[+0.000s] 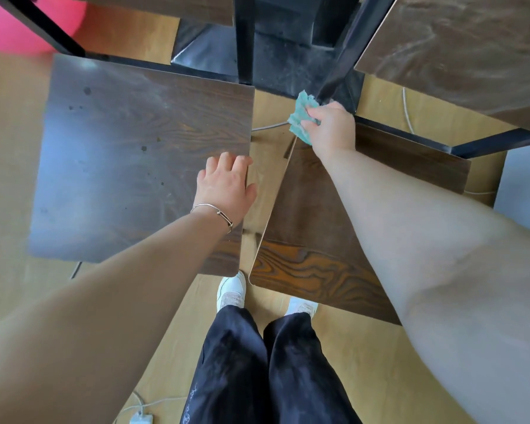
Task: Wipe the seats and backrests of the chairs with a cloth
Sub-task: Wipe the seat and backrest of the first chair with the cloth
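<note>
Two dark wood-grain chair seats lie below me. The left seat (129,154) is dusty with dark spots. The right seat (315,228) is partly hidden under my right forearm. My left hand (227,185) rests flat, fingers spread, on the right edge of the left seat. My right hand (331,127) grips a teal cloth (302,117) at the far corner of the right seat, where its black metal frame (334,84) rises.
A third wooden surface (459,56) sits at the upper right and a black table base (276,59) at top centre. A pink object (16,29) is at the upper left. Cables run over the light wood floor (380,377), with a white charger (141,419) near my feet.
</note>
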{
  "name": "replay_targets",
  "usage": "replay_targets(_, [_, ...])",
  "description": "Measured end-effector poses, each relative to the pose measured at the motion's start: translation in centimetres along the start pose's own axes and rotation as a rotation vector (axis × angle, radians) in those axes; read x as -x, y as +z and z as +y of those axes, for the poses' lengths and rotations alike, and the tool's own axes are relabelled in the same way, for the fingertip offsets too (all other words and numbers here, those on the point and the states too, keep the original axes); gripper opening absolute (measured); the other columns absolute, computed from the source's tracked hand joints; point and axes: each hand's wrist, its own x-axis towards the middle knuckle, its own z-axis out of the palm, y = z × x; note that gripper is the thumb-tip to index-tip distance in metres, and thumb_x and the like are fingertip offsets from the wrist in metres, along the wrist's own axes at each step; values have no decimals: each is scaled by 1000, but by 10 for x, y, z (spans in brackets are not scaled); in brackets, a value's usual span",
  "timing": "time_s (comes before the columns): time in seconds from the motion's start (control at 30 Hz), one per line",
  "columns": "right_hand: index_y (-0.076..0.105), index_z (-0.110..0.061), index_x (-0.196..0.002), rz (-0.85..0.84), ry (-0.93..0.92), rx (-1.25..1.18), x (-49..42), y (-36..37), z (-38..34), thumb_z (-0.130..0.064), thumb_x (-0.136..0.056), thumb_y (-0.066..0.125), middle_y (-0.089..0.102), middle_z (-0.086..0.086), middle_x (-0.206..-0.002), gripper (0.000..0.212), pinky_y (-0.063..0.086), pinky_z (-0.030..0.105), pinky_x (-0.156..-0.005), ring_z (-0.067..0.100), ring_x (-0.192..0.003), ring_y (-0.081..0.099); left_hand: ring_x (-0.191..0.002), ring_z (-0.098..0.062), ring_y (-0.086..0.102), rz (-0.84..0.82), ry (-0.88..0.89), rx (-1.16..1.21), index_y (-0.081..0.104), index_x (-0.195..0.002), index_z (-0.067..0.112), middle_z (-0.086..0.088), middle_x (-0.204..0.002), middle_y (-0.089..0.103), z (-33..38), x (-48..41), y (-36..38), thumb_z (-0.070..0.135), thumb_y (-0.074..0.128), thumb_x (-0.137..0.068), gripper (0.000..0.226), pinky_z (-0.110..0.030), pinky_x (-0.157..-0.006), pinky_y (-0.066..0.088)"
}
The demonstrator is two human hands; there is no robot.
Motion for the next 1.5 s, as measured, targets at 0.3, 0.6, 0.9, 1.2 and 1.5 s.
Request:
replay_targets(0.3, [69,-10,-121,-138,-211,-78,124,31,29,-16,-91,66,59,1,-105,30,50,27,-93,19,-97,60,-120,-30,37,-81,51,-66,37,-138,27,-5,-133,42,-7,51,17,40,46,-95,46,-43,-98,37])
replay_targets(0.6, [70,-14,-117,-249,-269,-110,268,52,72,-16,-91,67,53,-7,-91,26,51,26,-75,8,-81,52,-118,-30,37,-170,74,-104,39,-136,26,-4,-130,43,-20,105,38,43,45,-95,44,-43,-97,37])
replay_targets(0.9, [72,-9,-115,-89,-179,-154,267,6,119,-11,-91,67,60,-2,-97,25,43,12,-81,7,-88,55,-124,-30,36,-173,157,-133,39,-139,26,-4,-137,41,21,106,47,38,45,-96,44,-45,-102,36])
replay_targets(1.2, [72,-10,-115,153,282,-37,195,-72,226,-14,-92,64,59,4,-113,24,41,14,-81,18,-97,60,-124,-33,37,-161,244,-181,40,-137,24,-8,-135,43,70,81,48,39,48,-94,46,-47,-100,37])
replay_targets(1.5, [69,-10,-119,15,-42,-111,259,5,144,-14,-94,62,60,3,-109,26,55,31,-83,20,-98,60,-124,-33,37,-167,188,-219,40,-138,22,-9,-137,42,63,98,48,38,46,-97,45,-49,-103,37])
